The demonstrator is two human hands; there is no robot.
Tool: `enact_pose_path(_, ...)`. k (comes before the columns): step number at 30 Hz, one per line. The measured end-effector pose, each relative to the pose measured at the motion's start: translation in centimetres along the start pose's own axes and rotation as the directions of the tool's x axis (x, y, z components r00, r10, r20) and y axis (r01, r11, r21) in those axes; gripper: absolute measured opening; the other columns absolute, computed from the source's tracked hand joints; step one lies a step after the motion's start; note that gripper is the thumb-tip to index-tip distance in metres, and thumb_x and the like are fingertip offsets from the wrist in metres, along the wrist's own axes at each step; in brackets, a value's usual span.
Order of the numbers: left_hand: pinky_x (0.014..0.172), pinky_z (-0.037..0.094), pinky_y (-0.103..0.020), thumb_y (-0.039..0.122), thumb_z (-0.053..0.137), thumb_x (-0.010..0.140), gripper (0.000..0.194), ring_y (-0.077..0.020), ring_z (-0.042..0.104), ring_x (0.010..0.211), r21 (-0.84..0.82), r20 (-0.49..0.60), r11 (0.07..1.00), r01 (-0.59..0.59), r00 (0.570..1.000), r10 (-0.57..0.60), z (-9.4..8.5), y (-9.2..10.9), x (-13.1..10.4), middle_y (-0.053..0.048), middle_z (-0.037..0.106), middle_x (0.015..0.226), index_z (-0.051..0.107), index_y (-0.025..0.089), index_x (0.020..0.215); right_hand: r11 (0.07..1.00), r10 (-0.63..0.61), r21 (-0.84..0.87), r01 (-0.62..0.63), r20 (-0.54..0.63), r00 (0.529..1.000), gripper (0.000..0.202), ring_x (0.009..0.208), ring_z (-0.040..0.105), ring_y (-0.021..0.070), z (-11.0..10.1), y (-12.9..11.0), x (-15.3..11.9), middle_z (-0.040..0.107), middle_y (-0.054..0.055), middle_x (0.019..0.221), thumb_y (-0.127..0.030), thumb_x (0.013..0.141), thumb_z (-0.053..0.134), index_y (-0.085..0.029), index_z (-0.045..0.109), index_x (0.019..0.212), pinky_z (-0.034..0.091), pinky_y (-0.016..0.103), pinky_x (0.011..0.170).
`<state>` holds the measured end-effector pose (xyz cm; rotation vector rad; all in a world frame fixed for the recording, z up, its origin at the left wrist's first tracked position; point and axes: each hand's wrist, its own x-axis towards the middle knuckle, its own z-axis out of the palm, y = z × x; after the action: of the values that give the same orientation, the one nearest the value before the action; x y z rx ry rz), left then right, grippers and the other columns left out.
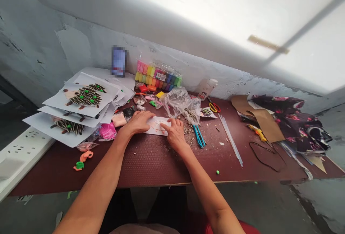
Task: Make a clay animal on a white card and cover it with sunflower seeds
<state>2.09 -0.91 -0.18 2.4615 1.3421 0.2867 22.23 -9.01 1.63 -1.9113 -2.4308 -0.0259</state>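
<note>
A white sheet of paper (154,127) with a faint outline and small orange marks lies on the dark red table in front of me. My left hand (137,122) rests on its left end, fingers stretched along the far edge. At the right end, my right hand (175,133) presses on the sheet with thumb and fingers apart. Sunflower seeds (188,128) are scattered just right of that hand, beside a blue utility knife (198,136). Left of my left hand sit a lump of pale pink clay (119,120) and a bright pink packet (107,131).
Stacked sheets with seed-covered hedgehog pictures (86,96) stand at left, near a white power strip (25,148). Behind are coloured clay packs (159,78) and a plastic bag (176,101). To the right lie scissors (214,106), glue sticks (231,140), a yellow glue gun (258,132) and floral cloth (293,119).
</note>
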Motion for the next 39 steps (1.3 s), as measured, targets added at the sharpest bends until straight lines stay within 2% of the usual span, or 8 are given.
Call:
enact_pose_path(6, 0.111, 0.038, -0.042, 0.016, 0.051, 0.068, 0.066, -0.0276, 0.054, 0.13, -0.019, 0.002, 1.0, -0.006, 1.0, 0.006, 0.2, -0.1, 0.0, -0.005, 0.065, 0.137, 0.062, 0.023, 0.133, 0.999, -0.016, 0.041, 0.014, 0.035, 0.999, 0.04, 0.115, 0.045, 0.0252, 0.2, -0.7, 0.8, 0.056, 0.008, 0.131, -0.02, 0.102, 0.045, -0.037, 0.071, 0.126, 0.032, 0.038, 0.096)
enact_pose_path(9, 0.113, 0.036, -0.044, 0.015, 0.051, 0.068, 0.065, -0.0275, 0.054, 0.13, -0.023, -0.002, 1.0, -0.006, 1.0, 0.005, 0.3, -0.1, 0.1, -0.005, 0.065, 0.136, 0.062, 0.023, 0.132, 0.998, 0.007, 0.055, -0.008, 0.01, 1.0, 0.041, 0.116, 0.046, 0.0246, 0.2, -0.3, 1.2, 0.055, 0.007, 0.133, -0.02, 0.102, 0.045, -0.039, 0.07, 0.128, 0.031, 0.038, 0.098)
enact_pose_path(13, 0.115, 0.033, -0.048, 0.014, 0.05, 0.069, 0.064, -0.0276, 0.054, 0.129, -0.014, -0.004, 1.0, -0.006, 1.0, 0.006, 0.2, 0.0, 0.0, -0.006, 0.066, 0.134, 0.062, 0.023, 0.131, 1.0, 0.027, -0.003, -0.027, -0.006, 1.0, 0.041, 0.12, 0.044, 0.0266, 0.2, -0.1, 1.8, 0.05, 0.009, 0.141, -0.024, 0.103, 0.045, -0.039, 0.064, 0.136, 0.03, 0.04, 0.101)
enact_pose_path(17, 0.116, 0.032, -0.049, 0.013, 0.049, 0.069, 0.065, -0.0275, 0.052, 0.132, -0.013, 0.003, 1.0, 0.0, 1.0, 0.0, 0.2, 0.1, 0.0, -0.005, 0.064, 0.138, 0.061, 0.024, 0.132, 0.998, 0.008, -0.059, -0.006, 0.025, 1.0, 0.038, 0.121, 0.043, 0.0279, 0.2, -0.3, 1.9, 0.051, 0.01, 0.141, -0.029, 0.104, 0.043, -0.037, 0.065, 0.135, 0.03, 0.041, 0.1)
enact_pose_path(26, 0.118, 0.028, -0.051, 0.012, 0.05, 0.069, 0.065, -0.0282, 0.054, 0.13, -0.023, 0.003, 1.0, 0.019, 1.0, -0.019, 0.2, 0.2, 0.0, -0.005, 0.066, 0.135, 0.062, 0.027, 0.131, 0.999, 0.037, -0.028, -0.037, -0.002, 0.999, 0.039, 0.116, 0.045, 0.0263, 0.8, 0.0, 0.7, 0.054, 0.01, 0.138, -0.024, 0.102, 0.046, -0.035, 0.066, 0.133, 0.03, 0.04, 0.099)
enact_pose_path(30, 0.117, 0.029, -0.051, 0.012, 0.049, 0.07, 0.063, -0.0278, 0.052, 0.133, -0.02, 0.011, 1.0, 0.018, 1.0, -0.018, 0.0, 0.4, -0.1, -0.006, 0.064, 0.138, 0.061, 0.025, 0.131, 0.996, 0.082, 0.032, -0.081, -0.018, 0.997, 0.04, 0.121, 0.045, 0.026, 1.0, 0.2, 0.6, 0.052, 0.01, 0.142, -0.019, 0.101, 0.046, -0.034, 0.069, 0.13, 0.031, 0.039, 0.101)
enact_pose_path(34, 0.117, 0.029, -0.052, 0.012, 0.049, 0.07, 0.063, -0.0284, 0.053, 0.131, -0.015, 0.021, 1.0, 0.019, 1.0, -0.019, 0.0, 0.4, -0.1, -0.007, 0.065, 0.136, 0.061, 0.024, 0.131, 0.991, 0.128, 0.052, -0.126, -0.043, 0.991, 0.042, 0.125, 0.043, 0.026, 1.2, 0.4, 0.9, 0.048, 0.01, 0.148, -0.019, 0.101, 0.046, -0.035, 0.067, 0.134, 0.031, 0.039, 0.104)
enact_pose_path(39, 0.118, 0.028, -0.053, 0.013, 0.049, 0.07, 0.065, -0.0289, 0.053, 0.129, -0.016, 0.025, 1.0, 0.02, 1.0, -0.019, 0.1, 0.3, 0.0, -0.006, 0.065, 0.136, 0.06, 0.025, 0.133, 0.998, 0.062, -0.01, -0.062, -0.042, 0.997, 0.038, 0.128, 0.042, 0.028, 1.1, 0.5, 1.0, 0.045, 0.01, 0.152, -0.023, 0.101, 0.047, -0.034, 0.069, 0.13, 0.03, 0.041, 0.104)
